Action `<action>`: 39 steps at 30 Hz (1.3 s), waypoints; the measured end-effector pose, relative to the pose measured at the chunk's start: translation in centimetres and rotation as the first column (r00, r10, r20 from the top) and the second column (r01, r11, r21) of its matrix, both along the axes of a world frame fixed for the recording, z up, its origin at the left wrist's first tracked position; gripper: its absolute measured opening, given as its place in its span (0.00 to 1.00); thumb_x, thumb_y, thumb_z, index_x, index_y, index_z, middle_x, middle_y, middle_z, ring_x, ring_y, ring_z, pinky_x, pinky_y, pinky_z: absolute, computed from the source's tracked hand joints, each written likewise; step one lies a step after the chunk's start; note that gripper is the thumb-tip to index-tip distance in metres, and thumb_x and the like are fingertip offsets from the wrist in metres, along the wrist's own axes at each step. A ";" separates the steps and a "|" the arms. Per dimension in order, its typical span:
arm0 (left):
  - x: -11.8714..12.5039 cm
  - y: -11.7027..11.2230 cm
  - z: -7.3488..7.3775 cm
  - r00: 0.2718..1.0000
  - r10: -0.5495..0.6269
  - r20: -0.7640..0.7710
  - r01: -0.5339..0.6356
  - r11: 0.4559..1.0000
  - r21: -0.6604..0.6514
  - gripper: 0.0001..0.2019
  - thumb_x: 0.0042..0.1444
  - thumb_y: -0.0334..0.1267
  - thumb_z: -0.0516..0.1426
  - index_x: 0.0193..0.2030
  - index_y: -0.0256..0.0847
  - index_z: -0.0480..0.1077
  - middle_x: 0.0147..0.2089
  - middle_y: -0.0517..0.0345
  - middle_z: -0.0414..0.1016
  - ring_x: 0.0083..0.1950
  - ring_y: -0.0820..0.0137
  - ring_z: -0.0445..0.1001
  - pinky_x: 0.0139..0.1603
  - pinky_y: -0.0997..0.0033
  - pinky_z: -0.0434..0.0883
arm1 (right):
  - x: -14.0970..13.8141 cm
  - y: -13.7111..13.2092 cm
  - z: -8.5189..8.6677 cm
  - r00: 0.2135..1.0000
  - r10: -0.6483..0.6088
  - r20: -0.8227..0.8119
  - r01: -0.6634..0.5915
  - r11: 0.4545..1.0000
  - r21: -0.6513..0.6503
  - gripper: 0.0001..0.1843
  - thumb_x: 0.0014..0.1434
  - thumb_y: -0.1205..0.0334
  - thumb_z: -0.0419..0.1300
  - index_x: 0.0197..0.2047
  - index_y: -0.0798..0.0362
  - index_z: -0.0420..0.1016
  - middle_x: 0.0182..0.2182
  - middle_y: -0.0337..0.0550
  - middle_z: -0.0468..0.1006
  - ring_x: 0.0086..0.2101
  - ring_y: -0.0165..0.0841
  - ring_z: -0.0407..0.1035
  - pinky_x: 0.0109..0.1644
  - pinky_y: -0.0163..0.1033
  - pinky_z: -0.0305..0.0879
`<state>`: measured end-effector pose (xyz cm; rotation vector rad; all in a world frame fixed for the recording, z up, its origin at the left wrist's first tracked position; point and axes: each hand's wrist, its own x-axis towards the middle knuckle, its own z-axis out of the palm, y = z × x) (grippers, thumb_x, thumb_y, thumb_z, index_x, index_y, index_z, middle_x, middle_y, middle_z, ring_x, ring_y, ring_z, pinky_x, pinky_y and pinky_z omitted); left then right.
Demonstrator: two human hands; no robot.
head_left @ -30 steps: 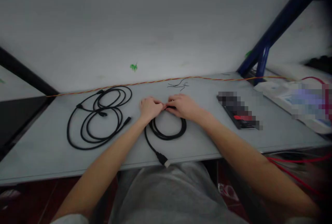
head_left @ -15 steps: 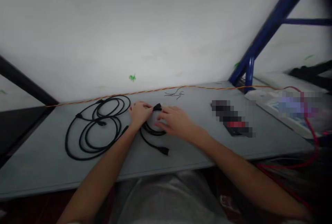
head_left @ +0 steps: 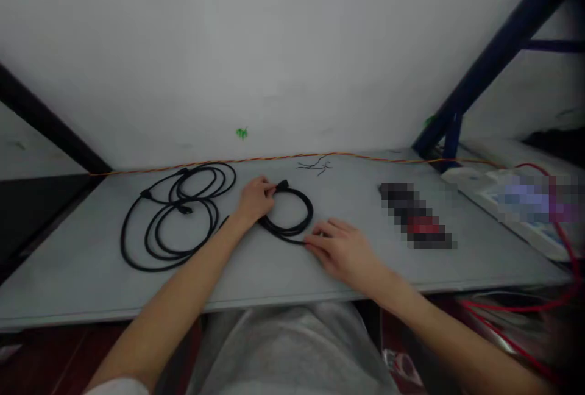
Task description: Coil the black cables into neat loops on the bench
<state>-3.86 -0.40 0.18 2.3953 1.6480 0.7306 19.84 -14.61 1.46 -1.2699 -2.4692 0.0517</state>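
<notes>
A black cable [head_left: 312, 205] lies coiled in a ring on the grey tabletop, with a dark plug [head_left: 284, 185] at its upper edge. My left hand [head_left: 256, 201] is closed on the coil's left side, fingertips beside that plug. Low on the right of the ring, my right hand [head_left: 345, 255] pinches the cable's loose end stretch; the tip of that end is hidden by the fingers. More black cables [head_left: 123, 236], looped in two overlapping coils with connectors showing, rest left of my left hand.
Thin dark wire ties [head_left: 315, 166] lie near the wall. A twisted red-yellow wire [head_left: 256, 158] runs along the table's back edge. On the right are a blurred dark and red object [head_left: 418, 218], a white power strip-like item [head_left: 489, 191], a red cable [head_left: 571, 249] and a blue frame post [head_left: 493, 60].
My right hand has moved from the plug at the top down to the lower right, taking hold of the loose cable end. My left hand stays at the coil. The view has shifted slightly.
</notes>
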 end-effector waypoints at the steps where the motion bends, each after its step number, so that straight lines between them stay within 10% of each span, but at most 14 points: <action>1: 0.0 -0.1 0.0 1.000 -0.008 -0.009 0.008 1.000 0.007 0.14 0.64 0.35 0.55 0.45 0.43 0.84 0.42 0.51 0.78 0.41 0.65 0.74 0.45 0.65 0.69 | 0.5 0.5 -0.1 1.000 -0.004 -0.014 0.004 1.000 -0.004 0.11 0.70 0.60 0.58 0.47 0.45 0.84 0.41 0.46 0.79 0.41 0.40 0.69 0.45 0.45 0.64; 7: 0.1 -0.1 -0.2 0.997 -0.071 -0.022 0.072 0.996 0.044 0.14 0.64 0.31 0.54 0.42 0.39 0.84 0.40 0.50 0.77 0.41 0.65 0.74 0.45 0.65 0.69 | 1.2 3.3 -0.2 0.992 -0.059 -0.116 0.058 0.998 -0.014 0.07 0.66 0.63 0.64 0.43 0.45 0.85 0.45 0.46 0.76 0.43 0.40 0.69 0.49 0.45 0.65; 12: 0.1 -0.1 -0.2 0.998 -0.061 -0.011 0.061 0.998 0.029 0.14 0.64 0.32 0.54 0.44 0.41 0.84 0.41 0.50 0.78 0.42 0.64 0.74 0.48 0.65 0.70 | 1.0 4.2 -0.1 0.992 0.019 -0.125 -0.017 1.000 0.016 0.21 0.64 0.68 0.63 0.60 0.49 0.77 0.58 0.51 0.75 0.54 0.44 0.68 0.58 0.51 0.65; 20: 0.0 -0.1 1.3 0.999 -0.023 0.039 0.026 0.997 -0.077 0.14 0.66 0.39 0.57 0.50 0.42 0.83 0.46 0.51 0.81 0.46 0.63 0.77 0.52 0.64 0.72 | 1.4 4.7 -0.4 0.981 0.191 -0.046 -0.192 0.981 -0.024 0.25 0.62 0.76 0.58 0.58 0.48 0.81 0.50 0.48 0.81 0.50 0.43 0.66 0.55 0.49 0.69; 25: 0.9 -4.3 3.3 0.943 -0.324 -0.080 0.330 0.942 0.069 0.16 0.65 0.40 0.60 0.57 0.46 0.79 0.58 0.50 0.78 0.60 0.58 0.73 0.67 0.54 0.65 | 1.0 4.2 0.0 0.988 0.156 0.006 -0.156 0.987 -0.048 0.28 0.59 0.78 0.57 0.60 0.50 0.79 0.50 0.49 0.80 0.48 0.43 0.65 0.54 0.48 0.69; 28: 1.3 -7.2 3.2 0.855 -0.504 -0.123 0.504 0.863 -0.031 0.14 0.64 0.45 0.62 0.54 0.47 0.80 0.52 0.51 0.79 0.54 0.60 0.76 0.61 0.58 0.71 | 1.2 4.5 0.0 0.986 0.169 -0.013 -0.169 0.983 -0.070 0.29 0.57 0.79 0.58 0.58 0.48 0.80 0.50 0.48 0.80 0.50 0.43 0.66 0.56 0.48 0.68; 39: 0.9 -7.8 0.6 0.865 -0.498 -0.069 0.502 0.863 0.065 0.11 0.68 0.41 0.58 0.42 0.42 0.81 0.41 0.52 0.80 0.43 0.65 0.78 0.48 0.65 0.74 | 2.2 7.2 1.5 0.953 0.122 -0.276 -0.181 0.964 -0.197 0.19 0.65 0.67 0.61 0.58 0.48 0.81 0.49 0.48 0.84 0.48 0.40 0.75 0.55 0.46 0.71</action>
